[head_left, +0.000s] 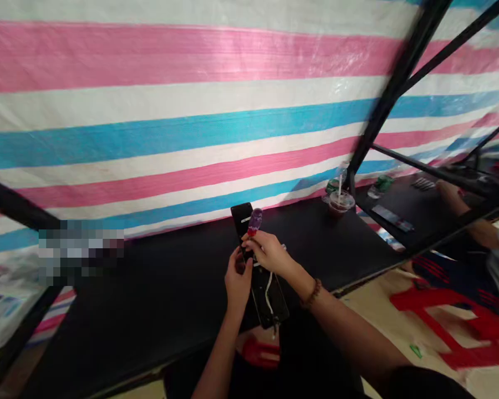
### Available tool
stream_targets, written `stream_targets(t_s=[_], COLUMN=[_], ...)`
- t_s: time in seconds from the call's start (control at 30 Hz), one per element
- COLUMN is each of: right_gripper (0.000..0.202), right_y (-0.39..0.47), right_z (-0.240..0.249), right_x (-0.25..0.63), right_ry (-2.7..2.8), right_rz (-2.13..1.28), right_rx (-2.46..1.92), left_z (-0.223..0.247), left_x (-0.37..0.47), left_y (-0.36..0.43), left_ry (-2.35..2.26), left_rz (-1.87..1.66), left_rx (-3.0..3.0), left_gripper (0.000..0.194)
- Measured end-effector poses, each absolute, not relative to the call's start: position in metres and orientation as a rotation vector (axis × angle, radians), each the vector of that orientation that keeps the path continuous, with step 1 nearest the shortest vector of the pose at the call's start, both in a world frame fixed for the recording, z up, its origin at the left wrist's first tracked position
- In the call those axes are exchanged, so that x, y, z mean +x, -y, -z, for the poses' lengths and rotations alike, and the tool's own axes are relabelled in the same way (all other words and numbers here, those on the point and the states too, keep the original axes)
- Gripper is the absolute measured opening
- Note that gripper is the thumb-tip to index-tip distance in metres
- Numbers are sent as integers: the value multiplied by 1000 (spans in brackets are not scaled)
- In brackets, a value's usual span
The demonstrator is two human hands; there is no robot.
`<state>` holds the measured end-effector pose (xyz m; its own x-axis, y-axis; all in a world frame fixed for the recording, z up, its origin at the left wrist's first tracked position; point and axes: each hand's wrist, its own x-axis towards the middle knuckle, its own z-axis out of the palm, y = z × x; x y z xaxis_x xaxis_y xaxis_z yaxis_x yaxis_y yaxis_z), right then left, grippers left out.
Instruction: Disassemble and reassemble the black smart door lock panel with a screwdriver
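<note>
In the head view a long black flat panel [270, 302] lies slantwise on the black table, its far end near the striped sheet. My right hand [270, 252] is closed on a screwdriver [255, 220] with a purple and red handle, held upright over the panel; its tip is hidden behind my fingers. Close beside it, my left hand [238, 280] reaches the panel's left side with thumb and fingers bent together; what they pinch is too small to make out. A pale cord [268, 296] runs along the panel towards its near end.
A cup with a straw [341, 200] and a bottle [331, 185] stand at the table's [170, 288] right back corner, by a black metal frame [374, 122]. Beyond it, a co-worker's arm [453, 198] rests on another table. A red stool [453, 316] is at lower right.
</note>
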<state>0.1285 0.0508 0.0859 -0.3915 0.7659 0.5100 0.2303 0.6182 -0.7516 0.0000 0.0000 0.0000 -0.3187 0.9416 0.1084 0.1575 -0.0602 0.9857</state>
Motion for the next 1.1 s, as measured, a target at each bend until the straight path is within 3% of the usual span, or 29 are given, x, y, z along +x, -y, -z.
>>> stream_targets(t_s=[0.17,0.33,0.7,0.97,1.1], right_gripper=[17,5,17,8,17], right_y=[-45,-49,-52,-55,-53], right_z=[-98,-101,-96,-90,-91], right_x=[128,125,124,120,121], right_ry=[2039,1942,1865,1783,1782], right_rz=[-704,-925,-831,-775,-838], right_rx=[-792,-801,-735,-781,-767], left_z=[8,11,11,8,6], left_x=[14,21,19,18,15], left_y=[9,13,12,12,10], left_ry=[-1552,-1611,-1612,-1620,-1611], left_rz=[-1424,-1418,-1390,-1402,-1394], left_rx=[1208,1244,1240,1265,1245], left_gripper=[65,62,64,61,62])
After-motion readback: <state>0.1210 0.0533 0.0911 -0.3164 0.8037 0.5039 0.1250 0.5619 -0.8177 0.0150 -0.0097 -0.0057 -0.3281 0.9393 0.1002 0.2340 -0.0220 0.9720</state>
